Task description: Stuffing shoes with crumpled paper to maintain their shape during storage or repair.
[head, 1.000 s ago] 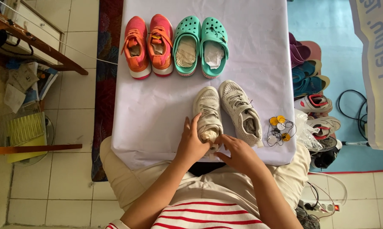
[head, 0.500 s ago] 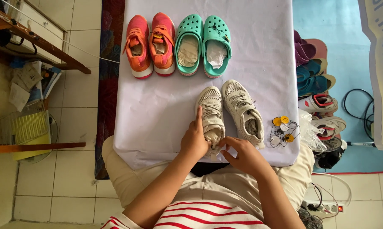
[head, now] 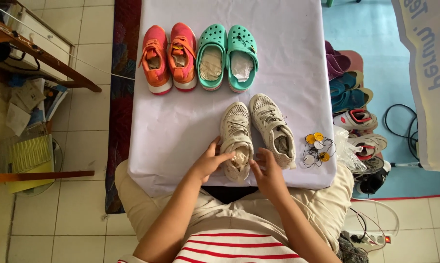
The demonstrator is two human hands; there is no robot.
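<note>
Sneaker in hand: pale beige mesh lace-up sneaker point(head: 236, 139), lying toe-away on the near part of the white cloth-covered table point(head: 181, 126), with crumpled paper in its opening.
Left hand point(head: 206, 163): rests against the sneaker's left side by the heel; fingers loosely spread, thumb reaching toward the paper stuffing.
Right hand point(head: 267, 173): at the sneaker's heel on its right side; fingers curled narrow, fingertips touching the shoe. Whether it grips anything cannot be told.
Matching shoe: second beige mesh sneaker point(head: 272, 129) just beside the first, angled with its heel turned out to the right.
Far row: pair of orange-pink sneakers point(head: 170, 56) and pair of mint-green perforated clogs point(head: 227, 56), paper inside the clogs.
Table edge, right: small yellow and white tags on dark cord point(head: 316, 148).
Floor, right: heap of sandals and slippers point(head: 351, 97).
</note>
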